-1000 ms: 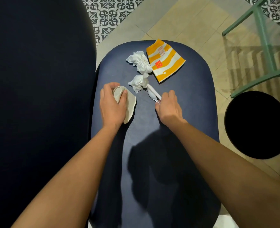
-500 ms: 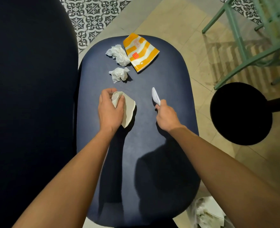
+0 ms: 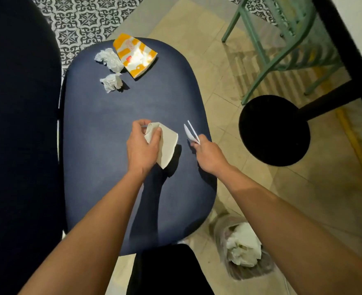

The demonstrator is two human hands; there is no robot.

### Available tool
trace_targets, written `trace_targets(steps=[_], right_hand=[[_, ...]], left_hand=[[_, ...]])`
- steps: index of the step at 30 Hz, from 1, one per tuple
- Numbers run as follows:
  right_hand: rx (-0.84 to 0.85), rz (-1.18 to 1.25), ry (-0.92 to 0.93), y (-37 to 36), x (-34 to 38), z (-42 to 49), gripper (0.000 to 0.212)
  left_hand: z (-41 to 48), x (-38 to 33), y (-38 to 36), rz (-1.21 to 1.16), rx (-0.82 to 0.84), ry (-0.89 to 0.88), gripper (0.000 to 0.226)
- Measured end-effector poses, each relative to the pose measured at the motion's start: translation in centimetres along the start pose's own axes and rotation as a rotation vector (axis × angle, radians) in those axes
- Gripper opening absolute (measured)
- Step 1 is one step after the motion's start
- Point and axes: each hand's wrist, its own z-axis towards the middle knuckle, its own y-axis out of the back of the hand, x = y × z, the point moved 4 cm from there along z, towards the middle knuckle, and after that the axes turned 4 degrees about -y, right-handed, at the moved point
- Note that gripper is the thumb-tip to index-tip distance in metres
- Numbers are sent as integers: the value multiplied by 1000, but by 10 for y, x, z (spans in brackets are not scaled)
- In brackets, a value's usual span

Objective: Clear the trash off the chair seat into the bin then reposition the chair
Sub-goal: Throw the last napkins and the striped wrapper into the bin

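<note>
While the left hand [image 3: 141, 145] grips a beige wrapper [image 3: 167, 143] over the chair seat [image 3: 103, 128], the right hand [image 3: 207, 155] pinches what looks like white plastic cutlery [image 3: 190, 131].

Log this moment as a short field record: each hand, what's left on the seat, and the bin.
left hand: grips a folded beige paper above the chair seat
right hand: pinches white plastic cutlery
on seat: two crumpled napkins and an orange striped wrapper, at the far end
bin: on the floor under the right forearm, lined with a bag, white paper inside
</note>
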Motion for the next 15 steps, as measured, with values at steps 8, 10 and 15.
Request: trace_targets(steps=[8, 10, 15], right_hand=[[-23, 101, -107, 10, -54, -45, 28], [-52, 135, -144, 13, -65, -54, 29], [-113, 169, -208, 12, -89, -80, 28]], left_hand=[[-45, -6, -36, -33, 112, -15, 20], [-55, -8, -44, -12, 156, -27, 20], [-78, -15, -58, 67, 235, -80, 29]])
